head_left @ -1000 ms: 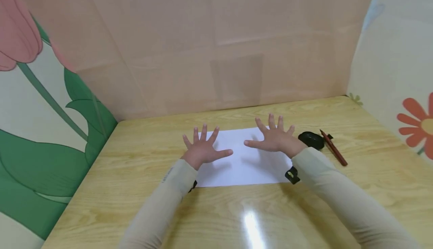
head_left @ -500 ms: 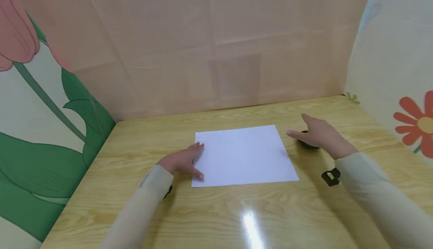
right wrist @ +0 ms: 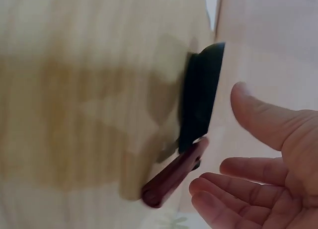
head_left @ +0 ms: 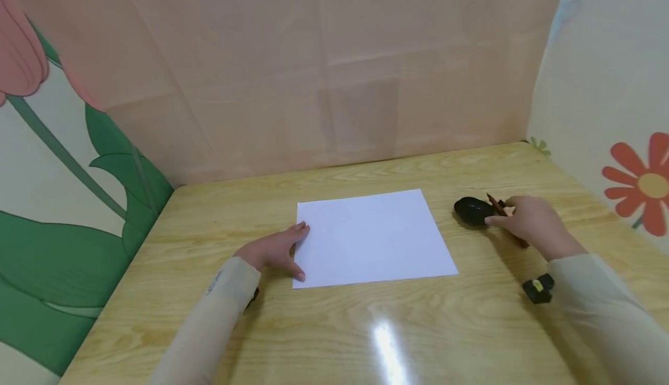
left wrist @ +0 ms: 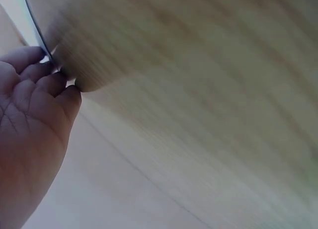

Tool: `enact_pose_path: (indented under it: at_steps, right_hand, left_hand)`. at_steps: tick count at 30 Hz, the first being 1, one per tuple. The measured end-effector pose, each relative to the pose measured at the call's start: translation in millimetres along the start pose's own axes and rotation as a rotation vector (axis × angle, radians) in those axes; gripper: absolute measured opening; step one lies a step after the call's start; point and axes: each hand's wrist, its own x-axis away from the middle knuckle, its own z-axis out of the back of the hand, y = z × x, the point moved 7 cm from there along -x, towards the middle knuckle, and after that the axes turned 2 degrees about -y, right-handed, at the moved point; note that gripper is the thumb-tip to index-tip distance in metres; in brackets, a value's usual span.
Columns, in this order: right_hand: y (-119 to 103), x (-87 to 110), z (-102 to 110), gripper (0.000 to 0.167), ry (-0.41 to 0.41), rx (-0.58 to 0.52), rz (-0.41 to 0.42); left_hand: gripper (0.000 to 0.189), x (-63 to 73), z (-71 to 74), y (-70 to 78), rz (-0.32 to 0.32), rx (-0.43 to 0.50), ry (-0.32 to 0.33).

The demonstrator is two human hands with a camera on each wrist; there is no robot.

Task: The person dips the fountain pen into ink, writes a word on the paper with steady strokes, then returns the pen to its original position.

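Observation:
A white sheet of paper [head_left: 373,237] lies flat on the wooden table. My left hand [head_left: 274,251] rests at its left edge, thumb and fingertips on the paper; the left wrist view shows the fingertips [left wrist: 62,82] down at the paper's edge. On the right, my right hand [head_left: 538,225] hovers over a reddish-brown pen [head_left: 499,206] and partly hides it in the head view. Seen from the right wrist, thumb and fingers are spread apart, with a gap to the pen [right wrist: 174,174]. Left of the pen sits a glossy black oval object [head_left: 473,211], shaped like a computer mouse.
The light wood table [head_left: 334,333] runs back to a pinkish cloth backdrop [head_left: 334,71]. Flower-printed panels flank it on the left [head_left: 63,245] and right [head_left: 611,94]. A small black piece [head_left: 502,203] lies beside the pen.
Both hands were raised and spread above the paper. The left came down onto its left edge and stayed; the right moved right, past the black object to the pen.

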Motion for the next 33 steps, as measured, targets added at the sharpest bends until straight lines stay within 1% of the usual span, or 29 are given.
enact_pose_path:
  at_steps: [2, 4, 9, 13, 17, 23, 28, 33]
  right_hand:
    - [6, 2.1, -2, 0.068, -0.003, -0.002, -0.016]
    - [12, 3.7, -3, 0.066, -0.001, -0.005, -0.029]
    - [19, 6.4, -5, 0.066, 0.012, -0.003, -0.021]
    - [23, 6.3, -6, 0.068, -0.01, -0.002, -0.038]
    - [24, 5.0, -8, 0.062, -0.033, 0.001, -0.045]
    - [24, 5.4, -8, 0.05, -0.021, 0.029, -0.016]
    - [24, 5.4, -9, 0.041, -0.014, 0.048, -0.006]
    - [25, 6.7, -9, 0.036, -0.01, 0.07, -0.016]
  left_hand:
    - [0.111, -0.1, -0.4, 0.1, 0.007, 0.01, -0.006]
    - [0.111, -0.2, -0.9, 0.2, 0.007, 0.019, -0.009]
    - [0.11, -0.4, -2.0, -1.6, 0.007, 0.008, -0.012]
    - [0.11, -0.2, -1.8, -2.5, 0.006, 0.004, -0.012]
    - [0.111, 0.5, -0.5, -2.5, 0.01, 0.004, -0.011]
    - [0.111, -1.4, 0.0, -2.8, 0.022, -0.021, -0.006]
    - [0.111, -0.3, -0.6, -1.0, 0.016, -0.002, -0.014]
    - [0.11, 1.0, -1.3, 0.0, 0.01, 0.012, -0.02]
